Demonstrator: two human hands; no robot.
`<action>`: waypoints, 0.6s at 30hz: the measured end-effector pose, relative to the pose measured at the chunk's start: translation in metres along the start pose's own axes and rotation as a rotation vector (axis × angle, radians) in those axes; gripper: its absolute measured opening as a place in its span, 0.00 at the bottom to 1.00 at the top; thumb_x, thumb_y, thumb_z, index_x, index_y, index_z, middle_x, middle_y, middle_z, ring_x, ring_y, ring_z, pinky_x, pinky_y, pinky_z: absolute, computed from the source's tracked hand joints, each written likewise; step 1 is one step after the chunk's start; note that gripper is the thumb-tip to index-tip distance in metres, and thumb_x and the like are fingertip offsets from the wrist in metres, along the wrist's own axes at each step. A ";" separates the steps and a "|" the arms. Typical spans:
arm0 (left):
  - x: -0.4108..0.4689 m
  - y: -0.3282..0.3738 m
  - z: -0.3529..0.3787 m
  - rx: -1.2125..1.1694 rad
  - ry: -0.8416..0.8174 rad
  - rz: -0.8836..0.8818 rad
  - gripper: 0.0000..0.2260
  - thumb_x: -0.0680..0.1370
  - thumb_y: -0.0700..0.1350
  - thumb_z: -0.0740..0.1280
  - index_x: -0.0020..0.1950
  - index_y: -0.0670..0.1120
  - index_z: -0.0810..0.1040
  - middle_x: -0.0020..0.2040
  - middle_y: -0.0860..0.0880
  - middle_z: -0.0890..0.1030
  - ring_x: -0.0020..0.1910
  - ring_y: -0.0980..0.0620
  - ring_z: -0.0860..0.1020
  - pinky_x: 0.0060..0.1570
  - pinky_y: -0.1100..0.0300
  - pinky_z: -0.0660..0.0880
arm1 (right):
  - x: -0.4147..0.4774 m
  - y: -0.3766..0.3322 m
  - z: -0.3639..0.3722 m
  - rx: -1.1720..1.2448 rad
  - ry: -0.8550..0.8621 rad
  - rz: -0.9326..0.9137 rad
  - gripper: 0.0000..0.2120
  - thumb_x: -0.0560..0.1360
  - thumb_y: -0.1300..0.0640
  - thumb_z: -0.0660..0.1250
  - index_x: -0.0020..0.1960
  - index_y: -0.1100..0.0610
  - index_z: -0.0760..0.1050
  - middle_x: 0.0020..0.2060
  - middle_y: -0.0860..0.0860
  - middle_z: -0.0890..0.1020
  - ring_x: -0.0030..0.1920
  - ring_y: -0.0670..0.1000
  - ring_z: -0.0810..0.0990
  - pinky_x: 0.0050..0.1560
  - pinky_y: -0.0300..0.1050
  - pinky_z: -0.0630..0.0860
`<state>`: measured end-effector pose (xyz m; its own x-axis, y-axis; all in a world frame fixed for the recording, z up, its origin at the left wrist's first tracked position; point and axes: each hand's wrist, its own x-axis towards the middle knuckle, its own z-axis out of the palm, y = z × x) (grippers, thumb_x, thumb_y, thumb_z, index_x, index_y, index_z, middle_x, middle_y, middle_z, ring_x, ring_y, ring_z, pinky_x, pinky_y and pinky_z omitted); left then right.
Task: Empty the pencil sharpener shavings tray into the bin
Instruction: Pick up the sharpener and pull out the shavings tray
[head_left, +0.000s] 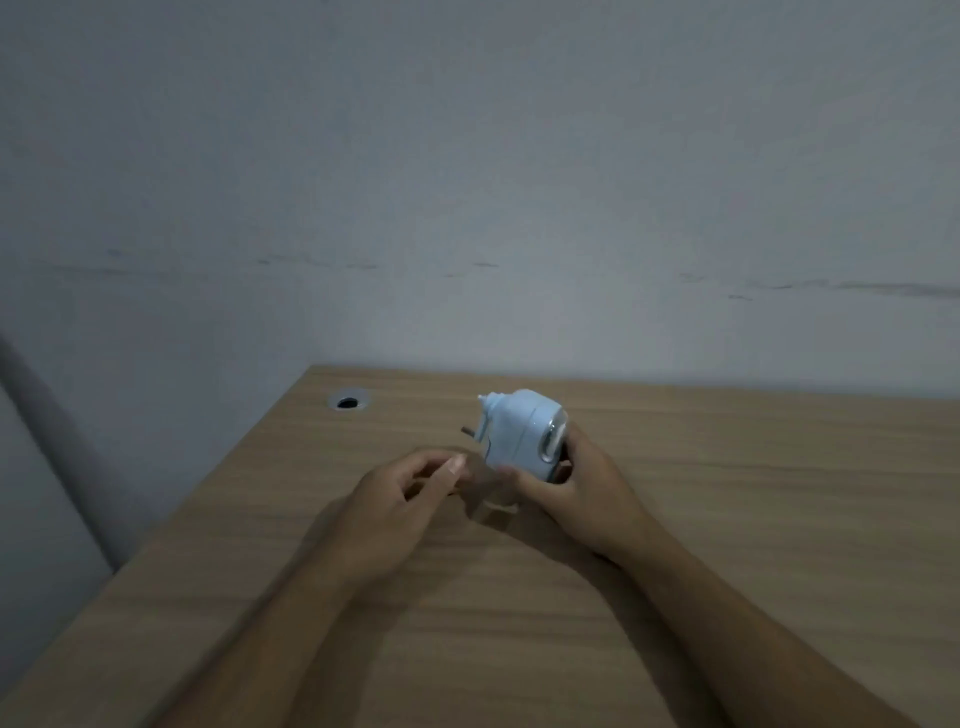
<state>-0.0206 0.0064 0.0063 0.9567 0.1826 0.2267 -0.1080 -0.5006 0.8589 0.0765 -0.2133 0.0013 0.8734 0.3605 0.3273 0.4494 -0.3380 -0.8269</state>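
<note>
A pale blue pencil sharpener (522, 431) with a silver front plate is tilted above the wooden desk (727, 493). My right hand (576, 491) grips it from below and from the right. A clear shavings tray (485, 486) sticks out from the sharpener's lower left side; it is blurred and hard to make out. My left hand (402, 506) pinches that tray between thumb and fingers. No bin is in view.
A round cable hole (349, 401) with a grey rim sits near the desk's far left corner. A grey wall (467, 182) stands right behind the desk. The desk's left edge runs diagonally toward the lower left.
</note>
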 end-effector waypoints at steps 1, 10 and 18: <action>-0.009 0.001 0.000 -0.025 -0.024 0.008 0.11 0.86 0.53 0.67 0.64 0.54 0.88 0.57 0.58 0.91 0.60 0.61 0.87 0.67 0.54 0.82 | -0.018 -0.005 -0.007 -0.020 -0.047 -0.010 0.26 0.76 0.50 0.83 0.71 0.43 0.80 0.58 0.33 0.89 0.56 0.33 0.87 0.55 0.31 0.81; -0.068 0.013 -0.011 0.030 -0.207 0.011 0.15 0.78 0.63 0.72 0.60 0.61 0.91 0.58 0.68 0.89 0.59 0.68 0.86 0.63 0.63 0.80 | -0.083 -0.021 -0.025 -0.067 -0.244 -0.070 0.33 0.75 0.44 0.83 0.77 0.42 0.77 0.63 0.36 0.88 0.62 0.38 0.87 0.63 0.37 0.83; -0.068 0.014 -0.013 -0.019 -0.253 0.053 0.18 0.77 0.48 0.81 0.66 0.59 0.87 0.61 0.67 0.88 0.63 0.67 0.85 0.58 0.78 0.76 | -0.082 -0.024 -0.028 -0.133 -0.372 -0.132 0.31 0.75 0.50 0.84 0.74 0.39 0.78 0.63 0.32 0.87 0.64 0.35 0.86 0.64 0.30 0.79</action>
<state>-0.0905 -0.0016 0.0093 0.9865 -0.0617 0.1515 -0.1622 -0.4873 0.8580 -0.0010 -0.2591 0.0076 0.6906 0.6895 0.2185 0.5944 -0.3690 -0.7145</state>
